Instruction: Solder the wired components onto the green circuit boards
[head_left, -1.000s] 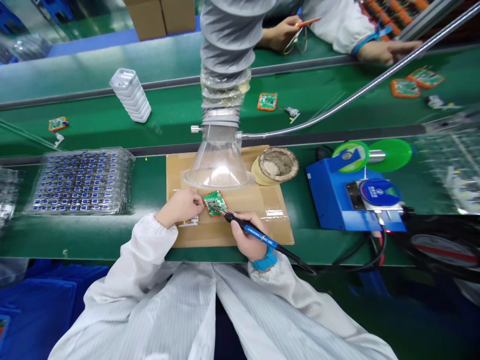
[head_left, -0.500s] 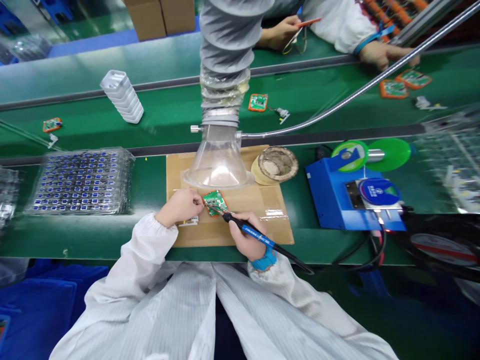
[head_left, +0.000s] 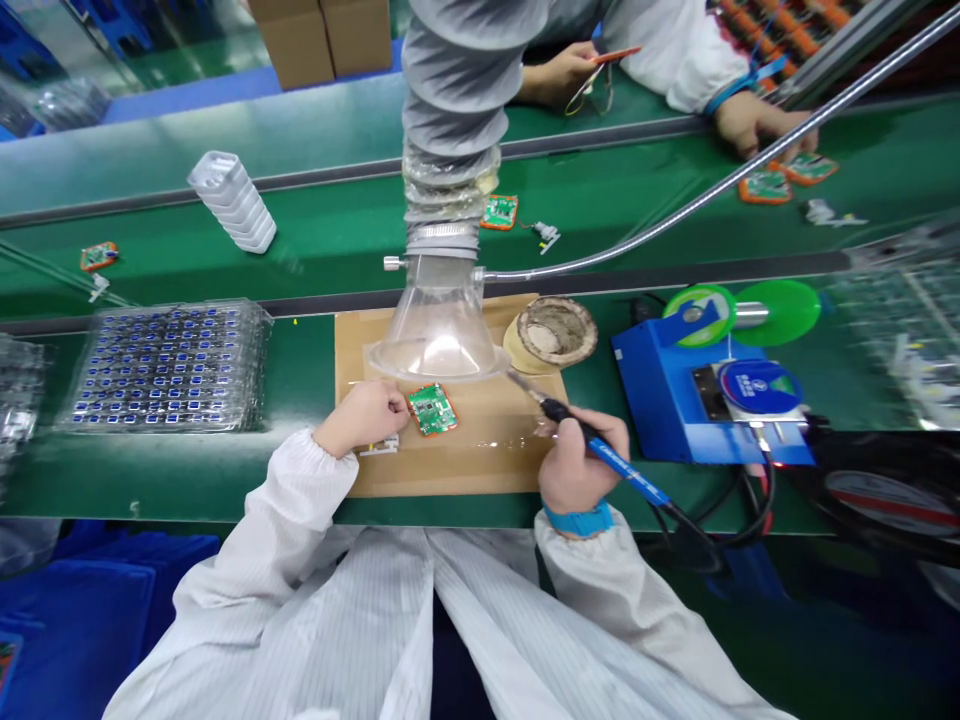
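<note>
My right hand [head_left: 577, 462] grips a soldering iron [head_left: 626, 470] with a blue and black handle. Its tip points up and left, just below the yellowish pot [head_left: 517, 345], apart from the circuit board. The green circuit board [head_left: 433, 409] with an orange edge lies on a cardboard sheet [head_left: 480, 470]. At the board's left edge, my left hand [head_left: 369, 412] is closed in a pinch; whatever is between its fingertips is too small to make out. A small white connector piece [head_left: 381, 446] lies just below that hand.
A clear fume hood [head_left: 442, 335] hangs over the cardboard. To the right stands a blue solder wire feeder [head_left: 660, 390]; to the left, stacked clear trays of parts [head_left: 161, 365]. Behind, a green belt [head_left: 337, 235] carries boards and white trays [head_left: 234, 200]. A co-worker's hands [head_left: 757, 120] are across it.
My right hand has drawn the soldering iron off the board, to the right, towards the pot. My left hand stays put. Boards and the white trays on the belt have shifted left.
</note>
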